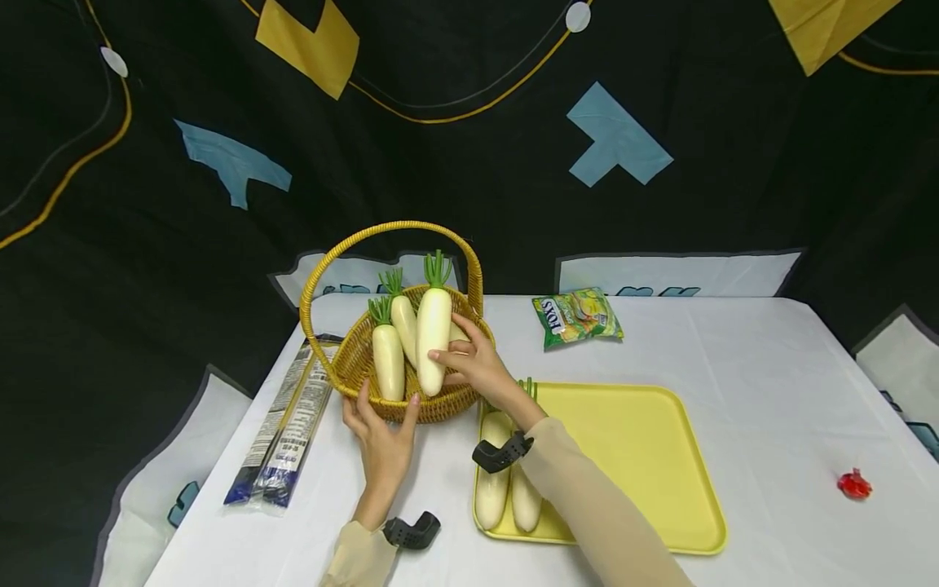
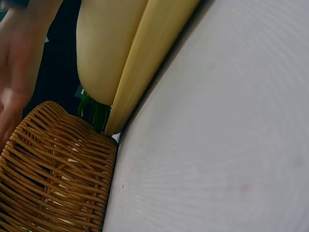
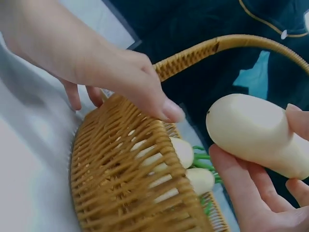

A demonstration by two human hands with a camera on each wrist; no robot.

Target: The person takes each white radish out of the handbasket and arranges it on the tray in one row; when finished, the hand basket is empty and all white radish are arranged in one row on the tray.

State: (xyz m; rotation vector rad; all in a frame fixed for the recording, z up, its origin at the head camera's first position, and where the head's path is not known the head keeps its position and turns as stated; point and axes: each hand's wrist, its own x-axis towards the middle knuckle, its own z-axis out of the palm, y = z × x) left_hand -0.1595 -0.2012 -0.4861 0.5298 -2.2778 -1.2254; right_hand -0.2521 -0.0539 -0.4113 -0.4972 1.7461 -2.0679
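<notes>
My right hand (image 1: 477, 367) holds a white radish (image 1: 434, 322) with green stem stubs, its fingers and thumb on either side of the root. It is upright over a wicker basket (image 1: 440, 412). More white radishes (image 1: 388, 363) lean inside, leaves toward the back. At the basket's front, my left hand (image 1: 387, 448) touches the outer wall and rim, thumb and fingers spread. In the right wrist view, the left thumb (image 3: 169, 108) lies near the rim, and the held radish (image 3: 251, 128) shows its blunt end. Two radishes (image 1: 491, 489) lie on a yellow tray (image 1: 623, 456), partly behind my right wrist.
Long plastic packages (image 1: 289, 424) lie left of the basket. A green snack bag (image 1: 577, 316) lies behind the tray. A small red object (image 1: 854, 484) is at the far right of the white table (image 1: 778, 408). The basket's tall handle (image 1: 407, 225) arches above it.
</notes>
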